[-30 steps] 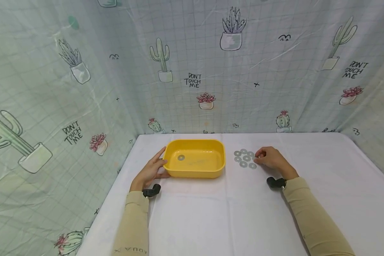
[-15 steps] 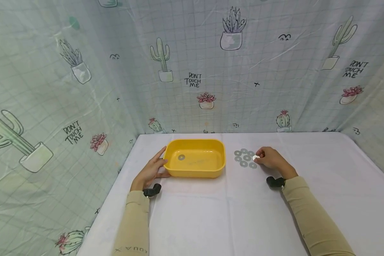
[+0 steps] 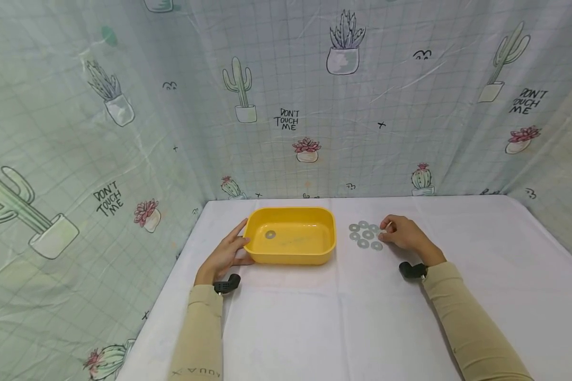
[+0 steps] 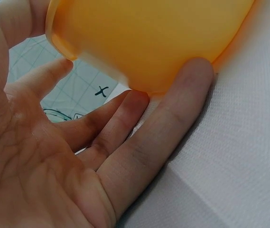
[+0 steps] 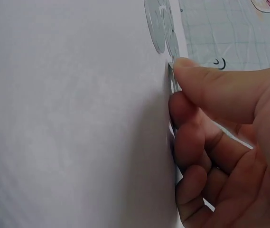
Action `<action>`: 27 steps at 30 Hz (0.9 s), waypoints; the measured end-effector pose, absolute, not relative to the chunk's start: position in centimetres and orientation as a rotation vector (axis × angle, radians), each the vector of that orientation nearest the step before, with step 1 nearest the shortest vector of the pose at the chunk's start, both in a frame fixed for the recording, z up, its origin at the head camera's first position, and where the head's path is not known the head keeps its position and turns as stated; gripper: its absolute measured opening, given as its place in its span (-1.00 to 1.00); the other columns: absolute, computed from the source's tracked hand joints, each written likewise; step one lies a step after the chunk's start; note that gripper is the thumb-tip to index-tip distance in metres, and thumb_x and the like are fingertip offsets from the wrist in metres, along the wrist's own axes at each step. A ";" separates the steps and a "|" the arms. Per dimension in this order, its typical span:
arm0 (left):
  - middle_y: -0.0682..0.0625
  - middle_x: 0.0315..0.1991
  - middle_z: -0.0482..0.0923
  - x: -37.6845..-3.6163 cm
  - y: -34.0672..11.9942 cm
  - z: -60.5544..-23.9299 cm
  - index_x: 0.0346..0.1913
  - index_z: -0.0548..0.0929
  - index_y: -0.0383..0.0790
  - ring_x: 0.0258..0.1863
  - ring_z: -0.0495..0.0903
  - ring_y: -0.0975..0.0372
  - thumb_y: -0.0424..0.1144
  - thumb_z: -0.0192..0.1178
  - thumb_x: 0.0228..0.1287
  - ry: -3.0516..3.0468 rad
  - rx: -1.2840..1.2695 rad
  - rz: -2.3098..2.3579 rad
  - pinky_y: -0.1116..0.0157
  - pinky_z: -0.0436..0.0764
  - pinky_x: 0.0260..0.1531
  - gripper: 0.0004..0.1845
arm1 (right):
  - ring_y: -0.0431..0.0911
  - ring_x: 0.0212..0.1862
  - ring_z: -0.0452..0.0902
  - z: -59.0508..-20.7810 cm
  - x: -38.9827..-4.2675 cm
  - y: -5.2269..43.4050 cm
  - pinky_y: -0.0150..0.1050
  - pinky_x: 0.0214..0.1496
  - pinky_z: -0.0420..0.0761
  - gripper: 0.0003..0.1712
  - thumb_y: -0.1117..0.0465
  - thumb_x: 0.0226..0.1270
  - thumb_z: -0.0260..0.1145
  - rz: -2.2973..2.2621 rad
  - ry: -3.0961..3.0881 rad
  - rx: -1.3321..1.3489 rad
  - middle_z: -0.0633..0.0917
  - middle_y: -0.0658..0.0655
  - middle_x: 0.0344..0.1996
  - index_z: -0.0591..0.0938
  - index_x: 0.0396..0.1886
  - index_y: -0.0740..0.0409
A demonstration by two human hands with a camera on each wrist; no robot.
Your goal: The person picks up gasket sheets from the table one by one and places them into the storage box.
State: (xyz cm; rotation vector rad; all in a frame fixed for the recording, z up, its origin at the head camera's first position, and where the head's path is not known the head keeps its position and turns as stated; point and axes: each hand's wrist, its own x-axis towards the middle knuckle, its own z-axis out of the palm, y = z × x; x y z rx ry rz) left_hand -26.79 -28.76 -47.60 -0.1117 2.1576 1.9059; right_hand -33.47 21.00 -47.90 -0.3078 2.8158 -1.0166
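Observation:
My left hand [image 3: 224,255] holds the left end of a yellow plastic basin [image 3: 291,259], thumb at the rim. In the left wrist view, its fingers [image 4: 139,147] reach along the basin's outer wall near the tabletop. One grey flat washer [image 3: 266,234] lies on the basin floor, left of its middle. Right of the basin, several more washers [image 3: 364,236] lie flat in a close cluster. At the cluster's right edge, my right hand [image 3: 407,235] pinches a washer [image 5: 173,81] between thumb and forefinger; it shows edge-on in the right wrist view, mostly hidden by the fingertips.
A white cloth [image 3: 286,328] covers the table. Behind it and along the left hangs a pale curtain [image 3: 276,79] printed with cacti, meeting the table's back edge. Each wrist wears a black camera mount, left mount [image 3: 226,284] and right mount [image 3: 412,270].
Half a second ago the pinched washer's bright face showed in the head view; now it has turned out of sight. My right hand has risen slightly. The left hand and basin stay put.

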 end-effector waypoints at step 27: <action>-0.17 0.39 0.37 -26.8 -28.7 -47.7 0.53 0.14 0.61 0.22 0.60 -0.04 -0.11 0.02 0.56 2.160 -0.120 1.913 -0.02 0.78 0.00 -0.35 | -0.10 -0.31 0.63 -47.5 -33.7 21.4 -0.32 -0.30 0.59 -0.67 0.27 0.51 0.22 -1.282 2.657 -0.224 0.72 0.17 -0.30 0.58 0.19 0.27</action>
